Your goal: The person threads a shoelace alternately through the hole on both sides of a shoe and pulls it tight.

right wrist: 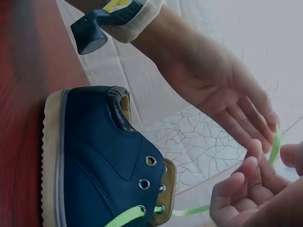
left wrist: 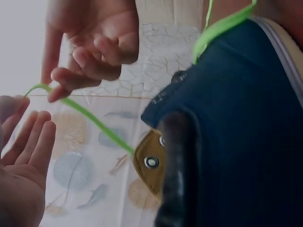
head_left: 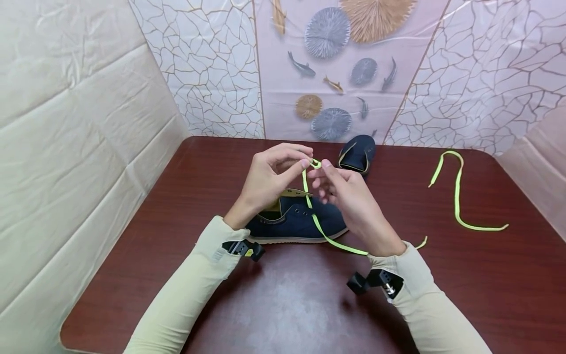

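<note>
A navy shoe [head_left: 305, 223] with tan lining stands on the table, its toe to the right in the head view. A neon yellow-green shoelace [head_left: 306, 182] runs through its front eyelets [right wrist: 142, 209]. One end rises to both hands above the shoe; the other trails right past the right wrist. My left hand [head_left: 274, 169] pinches the raised lace between thumb and fingertips. Beside it, my right hand [head_left: 353, 199] pinches the same lace, its other fingers loosely curled. A small bend of lace shows between the fingertips. In the left wrist view the tongue [left wrist: 150, 163] stands out from the opening.
Behind the hands lies a second navy shoe [head_left: 359, 152], with no lace visible in it. Another yellow-green lace [head_left: 458, 196] lies loose on the right of the reddish-brown table [head_left: 146, 275]. Patterned sheets [head_left: 212, 69] hang at the back and sides.
</note>
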{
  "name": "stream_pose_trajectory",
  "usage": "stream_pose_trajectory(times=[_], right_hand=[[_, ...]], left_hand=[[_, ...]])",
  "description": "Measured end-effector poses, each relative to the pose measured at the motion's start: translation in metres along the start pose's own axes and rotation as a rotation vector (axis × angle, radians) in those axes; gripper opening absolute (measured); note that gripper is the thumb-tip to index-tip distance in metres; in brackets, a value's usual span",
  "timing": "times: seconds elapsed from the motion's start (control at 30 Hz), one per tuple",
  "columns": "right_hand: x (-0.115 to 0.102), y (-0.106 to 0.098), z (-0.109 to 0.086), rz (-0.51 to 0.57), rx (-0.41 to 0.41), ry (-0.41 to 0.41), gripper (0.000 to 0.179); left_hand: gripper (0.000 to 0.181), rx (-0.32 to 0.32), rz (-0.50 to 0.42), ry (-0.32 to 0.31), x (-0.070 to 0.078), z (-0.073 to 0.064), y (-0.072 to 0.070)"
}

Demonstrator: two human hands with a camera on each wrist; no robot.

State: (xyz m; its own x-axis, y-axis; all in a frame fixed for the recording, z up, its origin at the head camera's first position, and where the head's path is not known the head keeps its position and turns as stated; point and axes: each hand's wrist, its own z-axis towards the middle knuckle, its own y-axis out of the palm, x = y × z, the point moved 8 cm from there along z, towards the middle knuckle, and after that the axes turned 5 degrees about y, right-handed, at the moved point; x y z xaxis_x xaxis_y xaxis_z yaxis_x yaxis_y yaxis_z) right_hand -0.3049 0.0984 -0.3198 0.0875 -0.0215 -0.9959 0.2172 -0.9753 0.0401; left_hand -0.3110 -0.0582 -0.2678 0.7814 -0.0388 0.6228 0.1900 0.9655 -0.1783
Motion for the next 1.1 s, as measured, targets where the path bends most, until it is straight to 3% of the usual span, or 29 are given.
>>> stream_pose_trajectory(times=[0.2,0.33,0.5,0.57,0.8,1.1], right_hand=[[-0.001,-0.004,-0.001,-0.086,0.001,0.043,0.034],[-0.001,-0.004,-0.002,-0.149,-0.047,0.092,0.033],[-0.004,-0.007,-0.005,-0.397,-0.086,0.095,0.037],[-0.004,-0.008,-0.005,-0.434,-0.095,0.095,0.039],[-0.001,-0.007,-0.002,-0.333,-0.161,0.087,0.030],[-0.003,-0.007,0.000,-0.197,-0.206,0.084,0.020]], left_hand=[[0.011,-0.154,0.164,0.180,0.008,0.000,0.013],[0.013,-0.228,0.208,0.227,0.009,-0.003,0.017],[0.011,-0.266,0.265,0.266,0.009,-0.005,0.018],[0.010,-0.285,0.275,0.279,0.010,-0.005,0.019],[0.011,-0.368,0.295,0.313,0.011,-0.007,0.023],[0.013,-0.424,0.264,0.214,-0.002,-0.010,0.022]])
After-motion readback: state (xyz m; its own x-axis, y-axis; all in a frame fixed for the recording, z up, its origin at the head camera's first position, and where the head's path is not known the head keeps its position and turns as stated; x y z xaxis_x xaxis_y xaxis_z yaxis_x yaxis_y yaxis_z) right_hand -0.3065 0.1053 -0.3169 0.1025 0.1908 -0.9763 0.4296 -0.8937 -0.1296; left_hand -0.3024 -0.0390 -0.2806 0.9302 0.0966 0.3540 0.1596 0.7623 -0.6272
